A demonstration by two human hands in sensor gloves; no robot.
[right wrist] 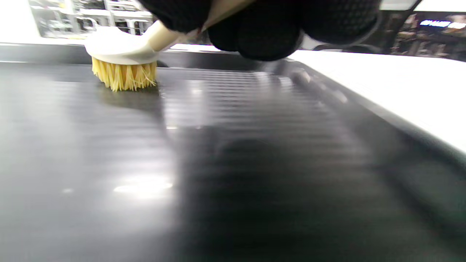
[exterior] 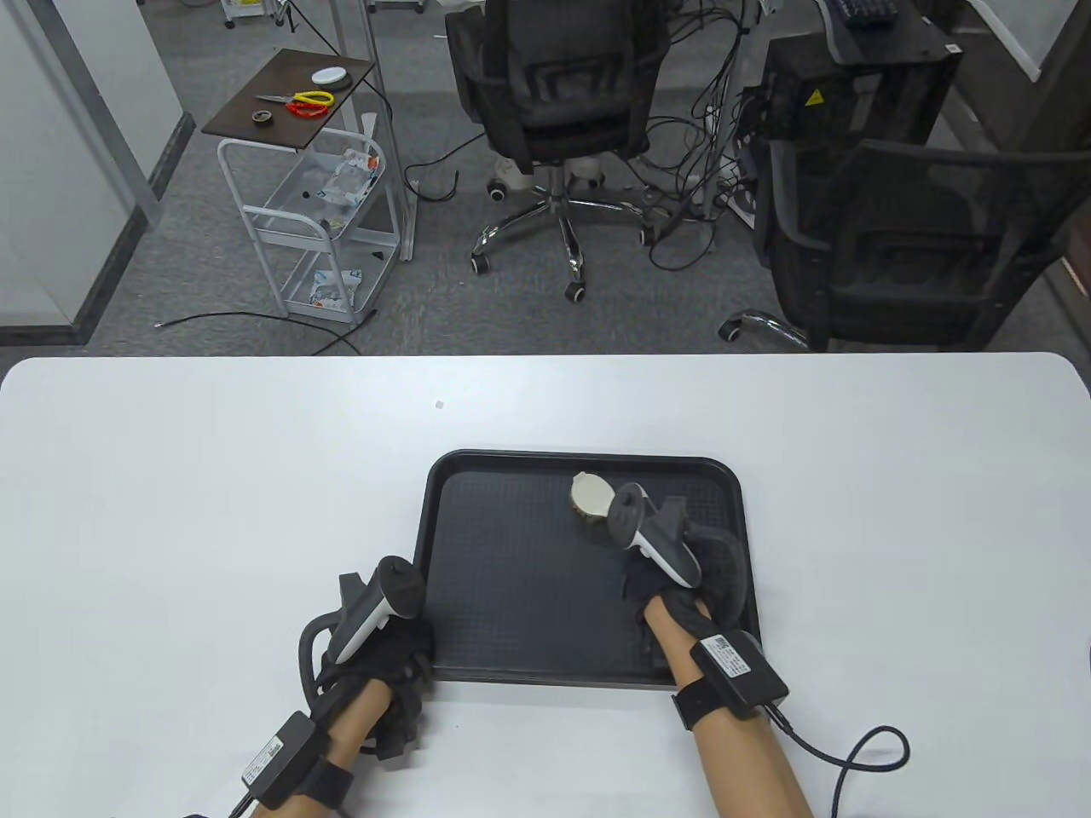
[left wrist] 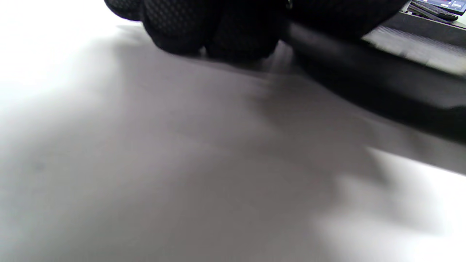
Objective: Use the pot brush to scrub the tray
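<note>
We see the right hand (exterior: 673, 588) clamped on the pot brush (right wrist: 122, 58); only the wrist view shows bristles touching the tray (exterior: 520, 613). Left hand (exterior: 388, 648) at the tray's near-left corner, grip unclear.

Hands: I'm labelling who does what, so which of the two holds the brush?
The right hand: it grips the pot brush, bristles down on the tray. The left hand only rests at the tray's left rim.

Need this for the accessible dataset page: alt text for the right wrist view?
Gloved right hand holds a pot brush by its pale handle, yellow bristles down on the black ribbed tray near its far rim. White table lies beyond the tray's right edge.
</note>
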